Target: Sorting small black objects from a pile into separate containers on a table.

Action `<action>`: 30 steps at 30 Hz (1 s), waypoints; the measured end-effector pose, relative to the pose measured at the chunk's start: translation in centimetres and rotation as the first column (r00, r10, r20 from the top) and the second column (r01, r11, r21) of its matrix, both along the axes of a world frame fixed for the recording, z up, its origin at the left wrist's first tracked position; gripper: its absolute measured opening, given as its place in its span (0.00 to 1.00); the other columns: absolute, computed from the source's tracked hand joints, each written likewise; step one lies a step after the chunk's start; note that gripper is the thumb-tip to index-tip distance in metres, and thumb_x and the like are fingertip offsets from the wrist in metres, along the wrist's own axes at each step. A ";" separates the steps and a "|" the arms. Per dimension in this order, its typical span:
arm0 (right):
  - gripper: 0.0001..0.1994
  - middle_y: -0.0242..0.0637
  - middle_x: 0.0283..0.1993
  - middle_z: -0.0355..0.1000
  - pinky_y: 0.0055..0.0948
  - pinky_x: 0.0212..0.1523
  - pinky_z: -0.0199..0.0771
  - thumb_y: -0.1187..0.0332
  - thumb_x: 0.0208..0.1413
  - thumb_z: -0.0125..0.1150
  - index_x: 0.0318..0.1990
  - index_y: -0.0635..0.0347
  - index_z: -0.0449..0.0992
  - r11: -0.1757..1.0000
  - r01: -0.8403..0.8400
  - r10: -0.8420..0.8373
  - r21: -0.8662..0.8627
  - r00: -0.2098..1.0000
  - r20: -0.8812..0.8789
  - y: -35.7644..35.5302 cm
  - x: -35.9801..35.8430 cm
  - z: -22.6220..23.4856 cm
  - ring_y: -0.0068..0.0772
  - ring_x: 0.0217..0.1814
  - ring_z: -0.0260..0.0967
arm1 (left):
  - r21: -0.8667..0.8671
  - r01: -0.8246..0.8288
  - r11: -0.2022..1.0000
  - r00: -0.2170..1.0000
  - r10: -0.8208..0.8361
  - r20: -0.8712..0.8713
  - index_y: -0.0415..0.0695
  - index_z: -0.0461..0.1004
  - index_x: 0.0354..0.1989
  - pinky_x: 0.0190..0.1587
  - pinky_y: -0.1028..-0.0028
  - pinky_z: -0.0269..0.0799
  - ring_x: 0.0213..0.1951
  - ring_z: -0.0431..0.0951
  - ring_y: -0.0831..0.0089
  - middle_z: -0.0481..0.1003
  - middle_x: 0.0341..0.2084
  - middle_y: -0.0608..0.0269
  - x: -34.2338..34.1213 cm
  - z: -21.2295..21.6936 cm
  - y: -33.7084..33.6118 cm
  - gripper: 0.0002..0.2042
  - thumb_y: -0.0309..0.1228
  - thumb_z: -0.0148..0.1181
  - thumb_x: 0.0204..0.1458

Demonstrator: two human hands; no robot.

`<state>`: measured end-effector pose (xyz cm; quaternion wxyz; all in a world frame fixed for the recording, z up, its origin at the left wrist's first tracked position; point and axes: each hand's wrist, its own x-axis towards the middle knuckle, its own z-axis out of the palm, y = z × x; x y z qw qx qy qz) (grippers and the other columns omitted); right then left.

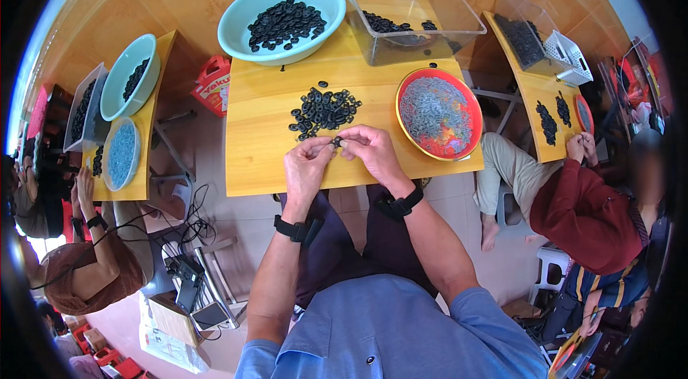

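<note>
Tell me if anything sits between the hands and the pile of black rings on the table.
Nothing visible does. The left hand and right hand pinch one small black ring together at the near edge of the pile of black rings; only bare wooden table lies between them.

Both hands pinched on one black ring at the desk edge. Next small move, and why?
Probably press the two pieces together between the fingertips. The left hand and right hand meet on a small black ring just below the loose pile of black rings. The red dish of grey rings sits to the right, so it likely supplies the mating part.
</note>
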<state>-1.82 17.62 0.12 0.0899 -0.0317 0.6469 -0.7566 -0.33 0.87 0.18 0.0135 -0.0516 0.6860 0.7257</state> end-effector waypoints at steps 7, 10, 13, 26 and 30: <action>0.07 0.37 0.33 0.78 0.21 0.33 0.76 0.78 0.58 0.58 0.43 0.69 0.78 0.999 0.033 -0.033 -0.013 0.999 0.016 -0.3 0.0 0.0 0.22 0.30 0.75 | -0.028 -0.009 1.000 0.999 0.010 0.044 0.31 0.79 0.40 0.33 0.82 0.73 0.28 0.78 0.80 0.81 0.28 0.59 -0.2 0.4 0.0 0.08 0.23 0.63 0.54; 0.07 0.38 0.33 0.78 0.21 0.32 0.76 0.78 0.58 0.58 0.43 0.70 0.77 0.999 0.028 -0.028 -0.018 0.999 0.023 -0.3 0.0 0.2 0.22 0.29 0.75 | -0.013 -0.020 1.000 0.998 0.021 0.061 0.30 0.79 0.40 0.33 0.82 0.73 0.29 0.79 0.80 0.82 0.27 0.58 -0.2 0.4 0.0 0.09 0.23 0.63 0.53; 0.07 0.38 0.32 0.78 0.22 0.33 0.76 0.77 0.58 0.58 0.43 0.70 0.77 1.000 0.012 -0.012 -0.012 1.000 0.028 -0.1 -0.1 0.1 0.23 0.30 0.76 | 0.000 -0.025 1.000 0.997 0.025 0.074 0.29 0.79 0.40 0.32 0.82 0.72 0.29 0.79 0.81 0.82 0.27 0.57 -0.2 0.5 0.1 0.10 0.23 0.63 0.53; 0.06 0.37 0.31 0.78 0.21 0.32 0.75 0.76 0.59 0.60 0.41 0.69 0.78 1.000 -0.010 0.010 0.009 1.000 0.029 -0.2 -0.4 0.5 0.22 0.29 0.75 | 0.055 -0.053 0.997 0.993 0.047 0.104 0.29 0.78 0.39 0.30 0.82 0.72 0.27 0.78 0.80 0.81 0.25 0.58 -0.5 0.1 0.1 0.09 0.21 0.62 0.52; 0.06 0.37 0.30 0.78 0.21 0.32 0.75 0.75 0.59 0.61 0.41 0.69 0.79 1.000 -0.018 0.017 0.017 1.000 0.015 -0.1 -0.6 0.4 0.21 0.28 0.74 | 0.072 -0.054 0.996 0.993 0.045 0.112 0.28 0.77 0.39 0.30 0.82 0.72 0.27 0.78 0.80 0.80 0.25 0.58 -0.5 0.2 0.2 0.08 0.21 0.63 0.52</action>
